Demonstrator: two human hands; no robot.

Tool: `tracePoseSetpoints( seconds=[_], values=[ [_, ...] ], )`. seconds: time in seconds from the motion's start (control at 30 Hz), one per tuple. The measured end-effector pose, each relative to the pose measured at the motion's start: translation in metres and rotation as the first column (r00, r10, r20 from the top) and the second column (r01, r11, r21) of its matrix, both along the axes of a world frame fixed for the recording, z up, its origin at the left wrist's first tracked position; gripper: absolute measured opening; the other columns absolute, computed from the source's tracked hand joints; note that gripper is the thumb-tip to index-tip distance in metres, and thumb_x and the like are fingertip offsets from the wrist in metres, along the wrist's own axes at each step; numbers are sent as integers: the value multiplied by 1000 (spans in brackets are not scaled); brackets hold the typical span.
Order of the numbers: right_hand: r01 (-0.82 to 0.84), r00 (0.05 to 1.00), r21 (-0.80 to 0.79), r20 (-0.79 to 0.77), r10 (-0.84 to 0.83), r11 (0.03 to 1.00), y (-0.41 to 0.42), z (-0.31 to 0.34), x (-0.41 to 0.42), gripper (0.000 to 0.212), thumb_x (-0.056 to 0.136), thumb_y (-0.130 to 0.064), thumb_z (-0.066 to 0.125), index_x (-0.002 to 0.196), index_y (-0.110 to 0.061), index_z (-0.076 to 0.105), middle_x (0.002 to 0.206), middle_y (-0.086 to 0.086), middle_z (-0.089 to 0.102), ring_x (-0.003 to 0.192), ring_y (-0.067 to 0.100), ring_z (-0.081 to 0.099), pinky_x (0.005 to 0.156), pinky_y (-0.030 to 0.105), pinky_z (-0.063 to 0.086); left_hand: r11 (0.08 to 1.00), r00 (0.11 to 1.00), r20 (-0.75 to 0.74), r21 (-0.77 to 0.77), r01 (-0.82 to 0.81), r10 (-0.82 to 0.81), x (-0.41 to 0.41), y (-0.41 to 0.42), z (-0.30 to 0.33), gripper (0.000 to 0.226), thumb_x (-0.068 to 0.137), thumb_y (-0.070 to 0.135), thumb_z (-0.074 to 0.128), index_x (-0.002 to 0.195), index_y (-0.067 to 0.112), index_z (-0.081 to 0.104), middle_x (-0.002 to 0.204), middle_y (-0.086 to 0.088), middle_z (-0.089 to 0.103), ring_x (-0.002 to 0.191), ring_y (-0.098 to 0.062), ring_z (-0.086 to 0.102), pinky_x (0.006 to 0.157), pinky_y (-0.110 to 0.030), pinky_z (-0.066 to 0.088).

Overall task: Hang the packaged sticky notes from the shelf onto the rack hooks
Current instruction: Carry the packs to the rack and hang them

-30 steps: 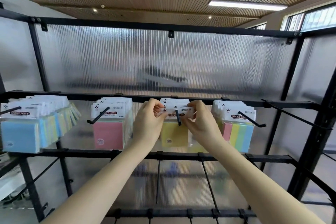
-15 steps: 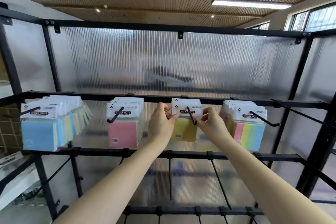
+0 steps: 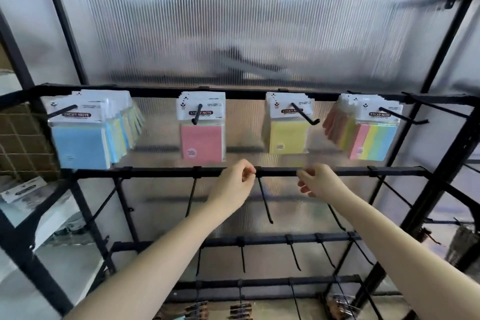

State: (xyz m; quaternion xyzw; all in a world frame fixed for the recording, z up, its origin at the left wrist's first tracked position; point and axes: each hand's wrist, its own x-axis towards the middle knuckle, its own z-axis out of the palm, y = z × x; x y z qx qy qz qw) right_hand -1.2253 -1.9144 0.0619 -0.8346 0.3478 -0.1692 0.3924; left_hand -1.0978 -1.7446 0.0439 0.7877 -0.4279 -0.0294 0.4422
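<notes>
Yellow sticky-note packs [image 3: 287,135] hang on a black hook [image 3: 304,114] of the rack's top bar. Pink packs [image 3: 202,135] hang on the hook to their left, blue-fronted packs [image 3: 80,143] at far left, multicolour packs [image 3: 374,138] at right. My left hand [image 3: 233,184] and my right hand [image 3: 319,183] hover below the yellow packs, in front of the second bar [image 3: 278,171]. Both have loosely curled fingers and hold nothing. More packaged notes [image 3: 23,191] lie on the shelf at far left.
Bare hooks [image 3: 265,200] stick out from the second and third bars below the hands. Another bare hook [image 3: 439,109] juts from the top bar at far right. Black rack posts [image 3: 441,182] frame the ribbed translucent back panel. Small dark items [image 3: 241,310] hang at the bottom.
Both hands have let go of the yellow pack, which stays on its hook, and dropped to the second bar. The camera has tilted down.
</notes>
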Motion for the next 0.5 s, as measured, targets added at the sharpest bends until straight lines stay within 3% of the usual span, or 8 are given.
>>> tracePoseSetpoints(
  seconds=[0.1, 0.2, 0.3, 0.5],
  values=[
    [-63, 998, -50, 10, 64, 997, 34, -7, 11, 21, 96, -24, 51, 95, -9, 65, 81, 6, 67, 74, 20, 63, 67, 32, 52, 996, 997, 66, 89, 25, -31, -2, 29, -8, 9, 95, 22, 53, 101, 22, 59, 100, 7, 63, 93, -11, 60, 82, -31, 51],
    [-160, 987, -155, -16, 160, 975, 77, -11, 28, 17, 95, -26, 52, 95, -14, 63, 81, 3, 66, 74, 19, 63, 62, 31, 50, 994, 993, 118, 109, -1, -12, -7, 66, -9, 17, 95, 21, 53, 110, 19, 60, 107, 4, 65, 94, -12, 60, 82, -33, 51],
    [-313, 949, -228, -45, 311, 922, 121, -14, 45, 19, 94, -21, 51, 92, -8, 64, 83, 6, 67, 76, 23, 63, 67, 35, 52, 991, 984, 158, 88, -97, 82, -7, 114, -7, 17, 94, 20, 54, 111, 20, 61, 108, 4, 65, 94, -12, 60, 81, -33, 51],
    [-596, 798, -221, -62, 599, 772, 205, -13, 66, 21, 97, -20, 50, 96, -8, 66, 84, 6, 65, 79, 23, 62, 74, 37, 50, 942, 944, 122, 108, -319, 306, -19, 219, -16, 17, 94, 17, 53, 108, 21, 62, 102, 10, 62, 93, -7, 59, 84, -29, 51]
  ],
)
